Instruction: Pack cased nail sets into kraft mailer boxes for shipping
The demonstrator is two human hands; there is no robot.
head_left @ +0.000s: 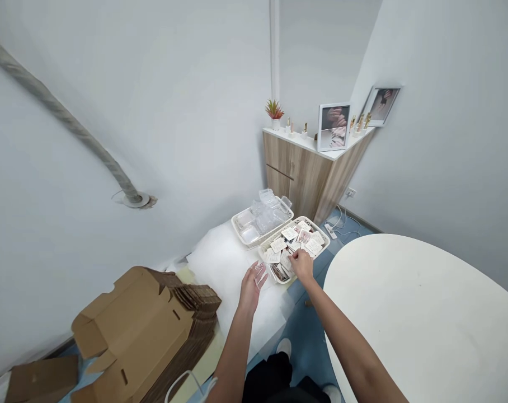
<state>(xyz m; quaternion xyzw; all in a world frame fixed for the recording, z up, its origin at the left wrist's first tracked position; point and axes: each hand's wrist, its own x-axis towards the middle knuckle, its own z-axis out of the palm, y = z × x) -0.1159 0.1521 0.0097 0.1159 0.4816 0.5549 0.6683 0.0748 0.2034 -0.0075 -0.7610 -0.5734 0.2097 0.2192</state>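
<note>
At white basket point(321, 239), right hand point(301, 265) on cards point(290, 233), left hand point(250, 288) holding clear plastic point(260, 275).

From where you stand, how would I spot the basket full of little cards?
Find the wooden cabinet with the white top in the corner. Below it, two white baskets sit side by side on a white sheet. Yours is the one nearer the rounded white table: the basket piled with small printed cards, with the right hand reaching into it, while its neighbour holds clear plastic trays.
</note>
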